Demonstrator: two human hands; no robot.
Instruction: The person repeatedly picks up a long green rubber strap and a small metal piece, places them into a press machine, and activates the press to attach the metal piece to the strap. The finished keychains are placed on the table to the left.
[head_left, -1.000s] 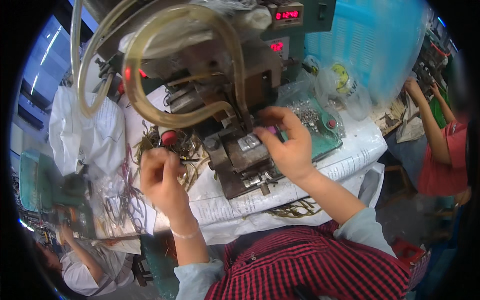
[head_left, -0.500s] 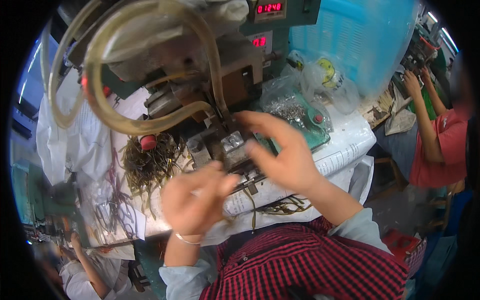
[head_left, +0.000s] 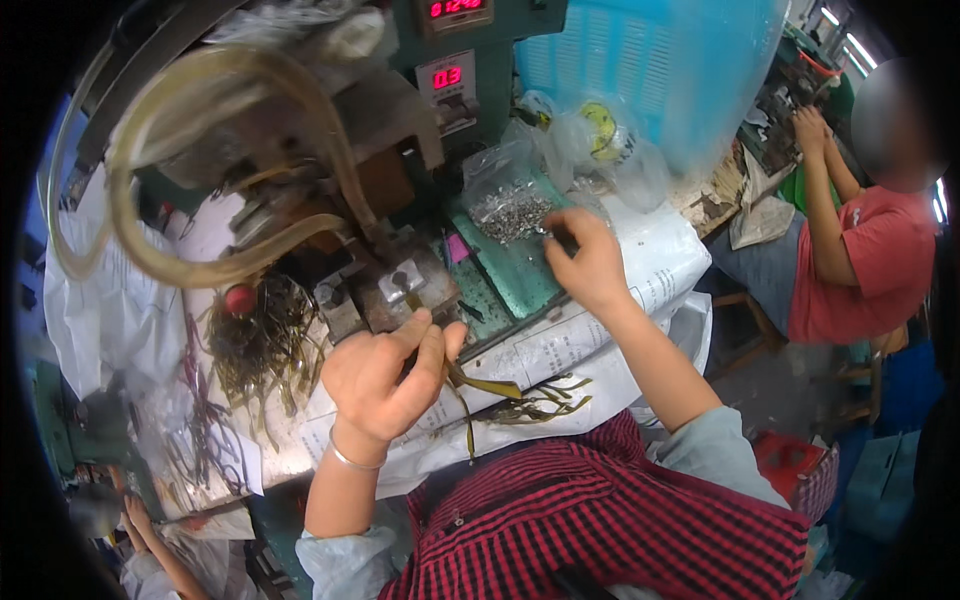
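Observation:
My left hand point(head_left: 385, 380) is closed, thumb and forefinger pinching a thin olive-green strap point(head_left: 490, 386) at the front of the machine's metal block point(head_left: 402, 282). The strap's loose end sticks out to the right below the hand. Over to the right, my right hand point(head_left: 595, 262) has thumb and forefinger brought together at the edge of a heap of small silvery metal pieces point(head_left: 505, 212). A tiny shiny piece shows at those fingertips. The heap lies in clear plastic on a green metal plate point(head_left: 522, 288).
A thick yellowed hose point(head_left: 125, 190) loops over the press at left. Beside it lies a tangle of olive straps point(head_left: 255, 345) near a red knob point(head_left: 240, 299). More straps point(head_left: 545, 402) rest along the front edge. A blue crate point(head_left: 640, 70) stands behind; a co-worker point(head_left: 850, 240) sits at right.
My right hand has moved from the metal block rightward to the heap of metal pieces. The left hand stays near the block, its strap now clearly visible. The whole view has shifted slightly.

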